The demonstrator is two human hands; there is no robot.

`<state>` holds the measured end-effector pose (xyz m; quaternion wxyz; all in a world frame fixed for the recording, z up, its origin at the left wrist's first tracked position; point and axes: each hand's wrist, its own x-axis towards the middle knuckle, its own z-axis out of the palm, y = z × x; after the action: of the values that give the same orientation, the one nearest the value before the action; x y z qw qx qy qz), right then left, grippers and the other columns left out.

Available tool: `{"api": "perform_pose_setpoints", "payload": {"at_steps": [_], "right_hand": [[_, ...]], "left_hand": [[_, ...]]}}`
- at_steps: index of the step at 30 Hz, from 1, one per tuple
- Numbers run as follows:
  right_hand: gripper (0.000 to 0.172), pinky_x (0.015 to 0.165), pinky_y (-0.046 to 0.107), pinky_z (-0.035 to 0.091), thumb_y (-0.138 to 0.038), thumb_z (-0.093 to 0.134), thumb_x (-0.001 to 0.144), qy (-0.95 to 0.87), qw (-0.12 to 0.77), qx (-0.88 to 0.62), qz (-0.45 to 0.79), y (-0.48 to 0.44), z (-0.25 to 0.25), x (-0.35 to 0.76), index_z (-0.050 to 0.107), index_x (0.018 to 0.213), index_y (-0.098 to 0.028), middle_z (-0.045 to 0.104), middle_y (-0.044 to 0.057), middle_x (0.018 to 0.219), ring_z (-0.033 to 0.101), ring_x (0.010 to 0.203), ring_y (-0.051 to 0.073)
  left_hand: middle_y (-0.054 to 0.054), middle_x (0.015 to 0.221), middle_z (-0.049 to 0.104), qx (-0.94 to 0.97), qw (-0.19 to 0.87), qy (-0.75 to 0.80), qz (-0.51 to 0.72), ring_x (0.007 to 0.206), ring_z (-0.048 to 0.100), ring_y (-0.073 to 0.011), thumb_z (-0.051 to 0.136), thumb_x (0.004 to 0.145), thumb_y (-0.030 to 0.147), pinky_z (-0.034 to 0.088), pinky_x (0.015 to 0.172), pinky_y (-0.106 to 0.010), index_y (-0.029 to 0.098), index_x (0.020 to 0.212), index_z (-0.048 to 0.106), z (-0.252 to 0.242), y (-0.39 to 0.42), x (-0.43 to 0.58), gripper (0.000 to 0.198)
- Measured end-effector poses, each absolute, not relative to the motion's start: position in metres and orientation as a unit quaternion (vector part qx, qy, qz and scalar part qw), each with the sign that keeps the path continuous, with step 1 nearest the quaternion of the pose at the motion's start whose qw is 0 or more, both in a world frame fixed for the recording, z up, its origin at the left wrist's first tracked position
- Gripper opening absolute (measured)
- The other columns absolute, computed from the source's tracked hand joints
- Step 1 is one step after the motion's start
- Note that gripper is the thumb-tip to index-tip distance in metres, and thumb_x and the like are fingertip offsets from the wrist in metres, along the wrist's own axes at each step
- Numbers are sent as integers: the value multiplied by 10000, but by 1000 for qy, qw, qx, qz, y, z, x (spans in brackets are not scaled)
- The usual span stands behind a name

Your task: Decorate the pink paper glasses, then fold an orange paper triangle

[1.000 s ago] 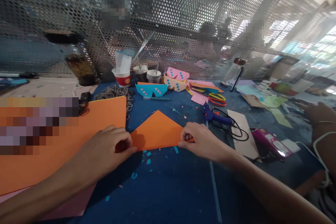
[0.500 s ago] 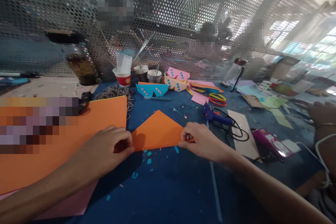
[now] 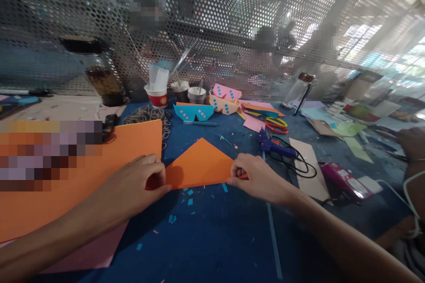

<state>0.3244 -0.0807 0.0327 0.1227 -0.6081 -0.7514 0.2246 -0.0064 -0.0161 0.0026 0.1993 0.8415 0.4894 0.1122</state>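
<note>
Between my two hands lies a folded piece of orange paper (image 3: 201, 163), a flat triangle with its peak pointing away from me and its straight edge toward me. My left hand (image 3: 146, 179) pinches its left corner, thumb and fingers curled around it. At the opposite corner my right hand (image 3: 250, 174) pinches the paper in the same way. Just in front of the folded edge, small blue paper scraps (image 3: 190, 201) are scattered. My left forearm crosses a large orange sheet (image 3: 133, 141), which lies over a pink sheet (image 3: 96, 247).
Beyond the paper stand a blue paper mask (image 3: 194, 112), a pen (image 3: 200, 124) and a red-white cup (image 3: 156, 97). Right of my hand lie a blue glue gun (image 3: 277, 147), scissors (image 3: 277, 126) and a magenta device (image 3: 345, 180). Another person's hand (image 3: 413, 141) is at the far right.
Both hands keep their pinch on the corners of the folded orange paper. The view has shifted very slightly; nothing else has visibly moved.
</note>
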Motion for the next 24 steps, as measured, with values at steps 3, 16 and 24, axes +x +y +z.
{"api": "perform_pose_setpoints", "payload": {"at_steps": [3, 16, 24], "right_hand": [[163, 814, 347, 445, -238, 787, 958, -754, 124, -606, 221, -81, 32, 325, 673, 848, -200, 702, 26, 955, 638, 898, 187], [159, 816, 342, 433, -263, 786, 964, -753, 125, -605, 226, -82, 33, 325, 685, 857, -203, 705, 25, 962, 643, 912, 194], [171, 822, 347, 436, -254, 790, 962, -755, 122, -605, 219, -81, 32, 325, 669, 855, -200, 707, 33, 962, 636, 905, 191]], "left_hand": [[-34, 893, 649, 842, 207, 486, 113, 851, 611, -258, 638, 888, 553, 430, 747, -383, 249, 722, 589, 3, -16, -7, 350], [-41, 950, 644, 845, 220, 481, 76, 892, 606, -255, 582, 932, 468, 435, 780, -381, 231, 772, 599, 16, -20, -3, 287], [-22, 933, 649, 847, 230, 472, 87, 857, 592, -230, 609, 940, 482, 419, 765, -349, 230, 775, 596, 16, -19, -7, 301]]}}
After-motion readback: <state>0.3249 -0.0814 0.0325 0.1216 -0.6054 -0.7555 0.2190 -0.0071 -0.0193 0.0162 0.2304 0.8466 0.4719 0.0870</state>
